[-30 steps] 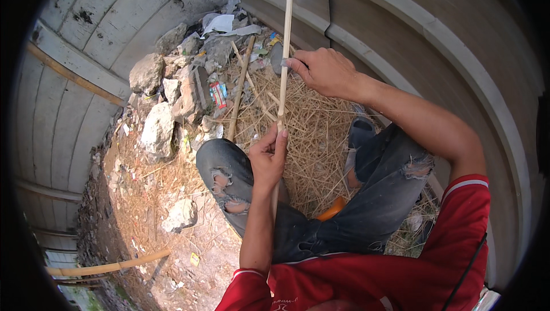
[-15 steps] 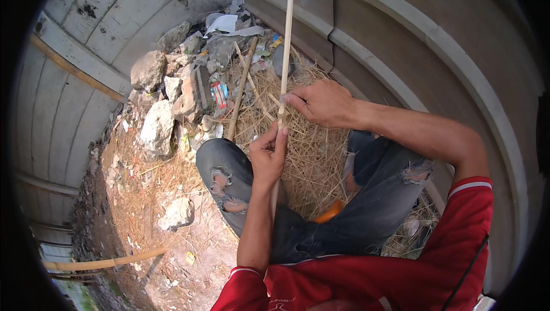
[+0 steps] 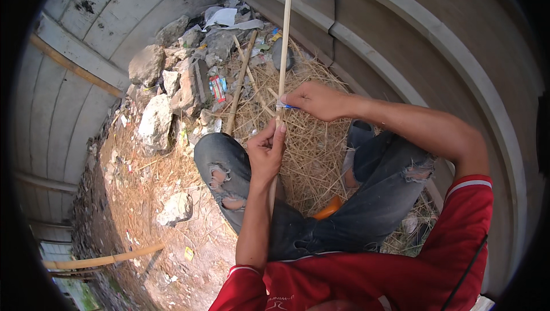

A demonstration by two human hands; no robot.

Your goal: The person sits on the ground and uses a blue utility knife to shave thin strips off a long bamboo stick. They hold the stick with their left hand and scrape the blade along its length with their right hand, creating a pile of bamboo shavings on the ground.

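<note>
A long, pale bamboo strip point(image 3: 285, 47) stands nearly upright in front of me, its lower end running down along my left forearm to my lap. My left hand point(image 3: 266, 153) is closed around it, with thumb and fingertips pinching the strip at about its middle. Just above, my right hand point(image 3: 318, 102) grips a small blue-handled cutter knife point(image 3: 290, 106), mostly hidden by the fingers. The knife's pale blade end touches the strip a little above my left fingertips.
Bamboo shavings point(image 3: 312, 156) cover the ground between my bent legs. An orange object point(image 3: 328, 208) lies by my lap. Rocks point(image 3: 155, 122), litter and a bamboo stick point(image 3: 241, 84) lie ahead. Corrugated metal wall point(image 3: 395, 41) rises close on the right; wooden boards point(image 3: 137, 7) stand at left.
My right hand has turned and shifted slightly, and the blue handle now shows beside the strip. My left hand keeps its hold, with only a slight shift in view.
</note>
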